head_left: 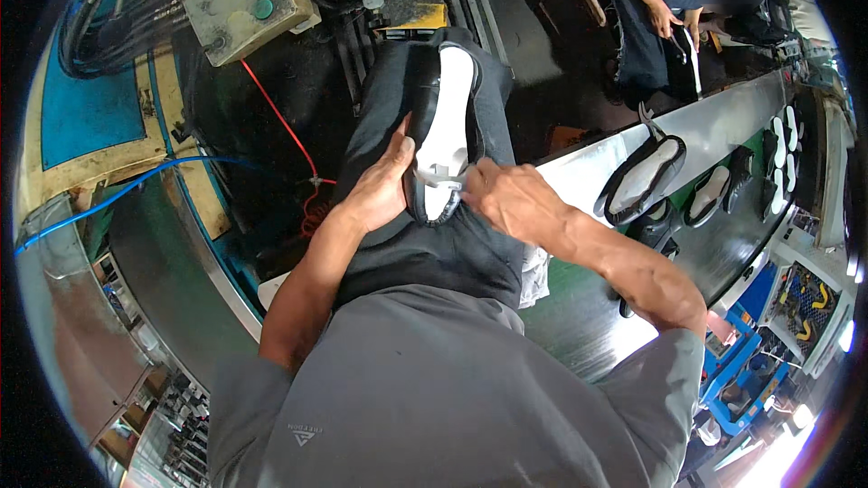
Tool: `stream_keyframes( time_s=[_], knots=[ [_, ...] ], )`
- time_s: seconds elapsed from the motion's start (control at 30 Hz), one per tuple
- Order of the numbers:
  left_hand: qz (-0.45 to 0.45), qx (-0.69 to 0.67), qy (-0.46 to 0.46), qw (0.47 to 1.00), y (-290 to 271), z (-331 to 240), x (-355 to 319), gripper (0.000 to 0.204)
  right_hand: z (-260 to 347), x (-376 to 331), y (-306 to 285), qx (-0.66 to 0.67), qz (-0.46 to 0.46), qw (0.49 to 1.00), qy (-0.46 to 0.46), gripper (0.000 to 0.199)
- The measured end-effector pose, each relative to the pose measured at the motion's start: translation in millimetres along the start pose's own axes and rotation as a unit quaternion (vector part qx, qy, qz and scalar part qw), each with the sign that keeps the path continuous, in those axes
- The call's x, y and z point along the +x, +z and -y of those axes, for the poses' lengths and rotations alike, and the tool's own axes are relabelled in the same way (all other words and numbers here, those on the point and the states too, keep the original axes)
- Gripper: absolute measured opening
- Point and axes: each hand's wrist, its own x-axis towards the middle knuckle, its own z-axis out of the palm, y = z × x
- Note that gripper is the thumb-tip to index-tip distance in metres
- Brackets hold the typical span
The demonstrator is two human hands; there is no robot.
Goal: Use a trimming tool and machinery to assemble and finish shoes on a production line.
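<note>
Across my lap, sole side up, lies a black shoe upper with a white insole (449,108). My left hand (384,183) is wrapped round its left side near the end closest to me, thumb along the edge. At the opposite edge my right hand (506,199) is closed, fingertips pinched together against the shoe. A thin greyish band (440,178) crosses the insole there and runs toward those fingertips. What exactly the right fingers hold is hidden.
To the right, a conveyor belt (579,307) carries several black shoes, with pincers (649,119) beside a nearer shoe (644,179). A co-worker (655,9) in red sits beyond, handling a shoe. Machinery with a control box (249,2) stands ahead; a red hose (285,117) hangs left.
</note>
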Motion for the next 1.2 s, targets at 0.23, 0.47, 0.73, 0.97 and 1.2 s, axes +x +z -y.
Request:
stream_keyframes(
  time_s=[0.23,0.47,0.73,0.97,1.2],
  knots=[
    [-0.157,0.487,0.181,0.840,8,25,9,0.080,-5,-15,9,0.097,-0.007,0.993,0.063,0.040],
    [-0.064,0.191,0.061,0.978,16,9,-3,0.070,-11,-17,14,0.124,-0.026,0.990,0.069,0.042],
    [-0.125,0.476,0.218,0.843,3,37,-5,0.063,-13,-24,21,0.116,-0.051,0.983,0.134,0.041],
    [-0.097,0.208,0.078,0.970,-1,27,-3,0.081,-5,-4,-16,0.220,-0.193,0.956,0.021,0.038],
    [-0.061,0.345,0.165,0.922,-9,25,0,0.079,-15,25,-9,0.096,-0.072,0.986,0.113,0.036]
  ],
)
